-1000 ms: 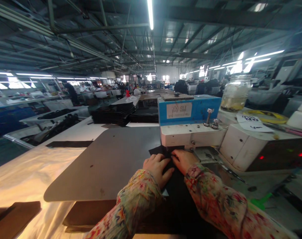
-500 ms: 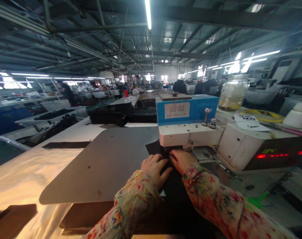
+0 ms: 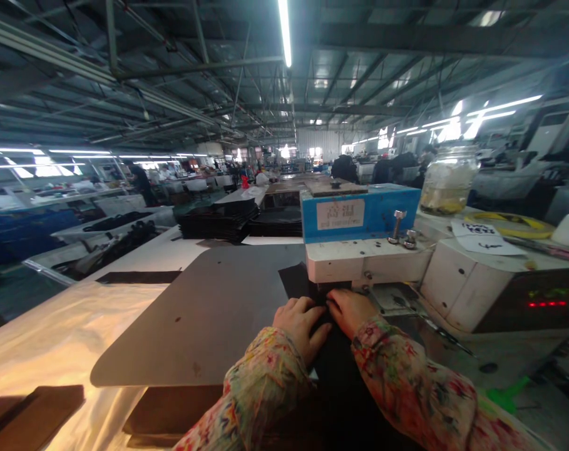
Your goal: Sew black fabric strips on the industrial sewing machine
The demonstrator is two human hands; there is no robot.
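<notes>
A black fabric piece (image 3: 297, 280) lies on the grey work plate (image 3: 204, 313) and runs under the head of the white and blue sewing machine (image 3: 363, 241). My left hand (image 3: 300, 322) presses flat on the fabric just in front of the machine head. Beside it, my right hand (image 3: 352, 310) rests on the same fabric, fingertips touching those of the left. Both sleeves are floral. The needle area is hidden behind my hands and the machine head.
A glass jar (image 3: 448, 180) and a paper note (image 3: 484, 238) sit on the machine body at right, whose red display (image 3: 547, 304) glows. Stacks of black pieces (image 3: 221, 219) lie beyond the plate. Brown boards (image 3: 30, 413) lie at lower left. People work far back.
The black fabric has fed further under the machine head, with more of it showing on the far left side. My hands stay together on it; the view has shifted slightly.
</notes>
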